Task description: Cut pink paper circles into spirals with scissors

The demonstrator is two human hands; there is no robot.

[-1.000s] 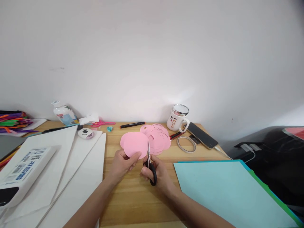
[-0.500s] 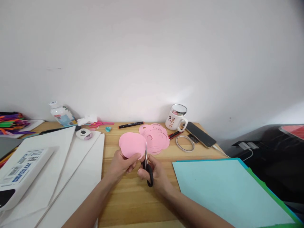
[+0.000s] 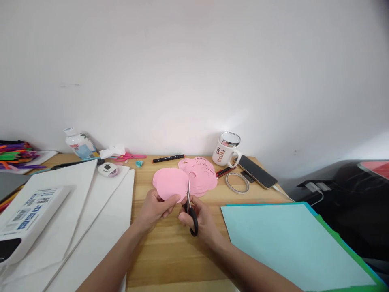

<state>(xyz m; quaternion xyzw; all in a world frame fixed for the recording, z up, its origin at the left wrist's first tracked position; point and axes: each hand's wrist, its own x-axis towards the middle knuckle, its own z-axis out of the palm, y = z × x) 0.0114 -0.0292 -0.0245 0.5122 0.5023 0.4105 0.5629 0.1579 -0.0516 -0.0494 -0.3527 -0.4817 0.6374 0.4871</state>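
The person's left hand (image 3: 154,207) pinches rounded pink paper (image 3: 172,184) between thumb and fingers above a wooden table (image 3: 170,255). The right hand (image 3: 203,221) grips black-handled scissors (image 3: 193,215), their blades at the paper's right edge. Beside them lies a pile of pink cutouts (image 3: 203,178). A white mug (image 3: 223,153) stands behind, near a dark phone (image 3: 255,172); a pale blue sheet (image 3: 288,239) lies to the right.

Smooth wood with visible grain forms the counter (image 3: 170,259), and the pink paper (image 3: 172,184) looks matt. The scissors (image 3: 190,209) have shiny metal blades and black handles that look like plastic. The mug (image 3: 224,154) is glossy white with a mirror-bright metal rim, and the phone (image 3: 257,172) has a smooth, glassy screen.
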